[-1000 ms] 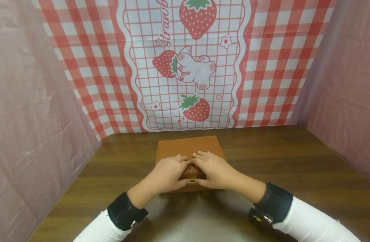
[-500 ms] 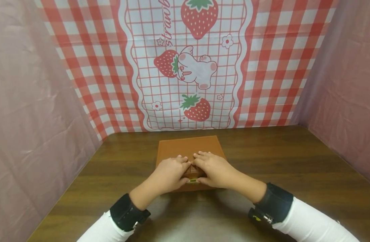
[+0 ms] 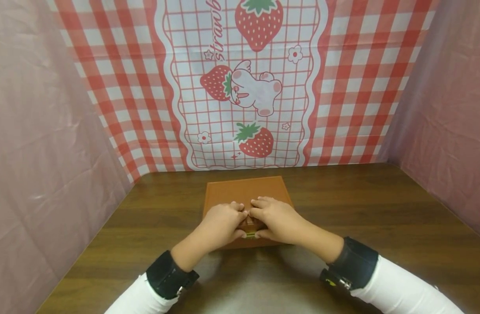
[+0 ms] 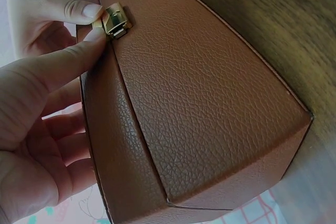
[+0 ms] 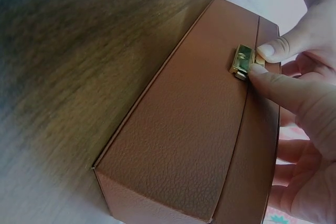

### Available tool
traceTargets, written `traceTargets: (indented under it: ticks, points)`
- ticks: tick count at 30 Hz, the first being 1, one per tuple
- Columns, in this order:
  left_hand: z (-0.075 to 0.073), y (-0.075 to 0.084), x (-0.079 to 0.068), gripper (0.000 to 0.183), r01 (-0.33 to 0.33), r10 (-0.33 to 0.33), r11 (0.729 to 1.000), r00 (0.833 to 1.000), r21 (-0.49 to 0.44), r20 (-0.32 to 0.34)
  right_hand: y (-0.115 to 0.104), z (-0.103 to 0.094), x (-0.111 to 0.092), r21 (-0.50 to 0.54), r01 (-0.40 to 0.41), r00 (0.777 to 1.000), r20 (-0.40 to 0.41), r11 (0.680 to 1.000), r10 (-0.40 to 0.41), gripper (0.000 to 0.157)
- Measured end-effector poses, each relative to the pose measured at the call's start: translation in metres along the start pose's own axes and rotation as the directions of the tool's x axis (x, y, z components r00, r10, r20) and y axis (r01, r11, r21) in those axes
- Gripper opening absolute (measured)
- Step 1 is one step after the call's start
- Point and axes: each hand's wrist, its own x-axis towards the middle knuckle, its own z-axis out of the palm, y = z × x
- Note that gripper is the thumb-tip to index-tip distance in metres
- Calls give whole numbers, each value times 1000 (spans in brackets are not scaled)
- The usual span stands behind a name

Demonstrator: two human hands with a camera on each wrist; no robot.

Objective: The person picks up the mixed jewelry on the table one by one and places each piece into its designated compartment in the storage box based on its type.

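Note:
A brown leather-textured box [image 3: 240,189] with a gold clasp [image 4: 116,20] at its front seam sits on the wooden table. My left hand [image 3: 222,224] and my right hand [image 3: 279,220] grip the front edge of its lid side by side. Fingers lie over the top, while both thumbs press against the clasp's upper part. In the left wrist view, the left thumb [image 4: 73,59] touches the clasp just below the seam of the right one. From the right wrist view, the right thumb [image 5: 281,85] rests at the clasp's edge. The lid meets the body along a thin seam, and the box's inside is hidden.
The wooden table [image 3: 354,209] extends to both sides of the box. Behind it hangs a red-checked strawberry cloth [image 3: 342,87]. Pink curtains [image 3: 47,152] close in the left and right sides.
My left wrist has shifted slightly to the right. Both hands keep their places on the lid and clasp, and the box stays where it was.

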Motion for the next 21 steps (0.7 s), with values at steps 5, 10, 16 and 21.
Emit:
traceTargets:
  ticks: [5,10,16,21]
  points:
    - [1,0,0,52,8,-8,1000,1000,4,18,0,0,-1,13,-13,1000,11,1000,13,45]
    - [0,-1,1,52,18,-18,1000,999,-8,30,0,1,-4,42,-34,999,6,999,34,50]
    - [-3,-3,-1,56,55,-49,993,997,-105,64,3,4,-6,86,-51,999,-11,995,52,53]
    - [-2,-11,-8,48,96,-99,942,995,-320,8,10,3,-8,218,-45,994,-86,975,65,40]
